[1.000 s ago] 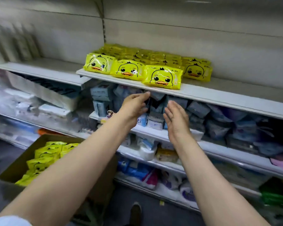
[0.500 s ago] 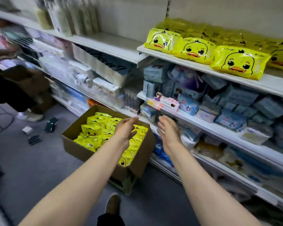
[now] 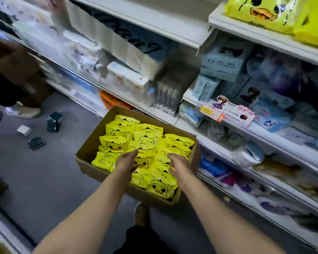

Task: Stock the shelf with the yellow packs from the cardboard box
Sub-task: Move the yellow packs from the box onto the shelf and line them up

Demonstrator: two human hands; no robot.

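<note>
Here cardboard box (image 3: 92, 158) runs lengthwise toward shelf (image 3: 264, 37).

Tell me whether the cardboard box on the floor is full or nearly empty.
Nearly full: yellow packs cover the cardboard box almost wall to wall, reaching close to its rim. How many layers lie underneath cannot be told.

On the grey floor (image 3: 44, 180) at left lie three dark green boxes (image 3: 52, 121) and a small silver one (image 3: 23, 130). A white shoe (image 3: 26, 111) stands at the left edge. Blue tissue packs (image 3: 226, 65) fill the middle right, with a pink label (image 3: 231, 114) hanging just below them. An orange pack (image 3: 110, 99) sits at centre, low down.
</note>
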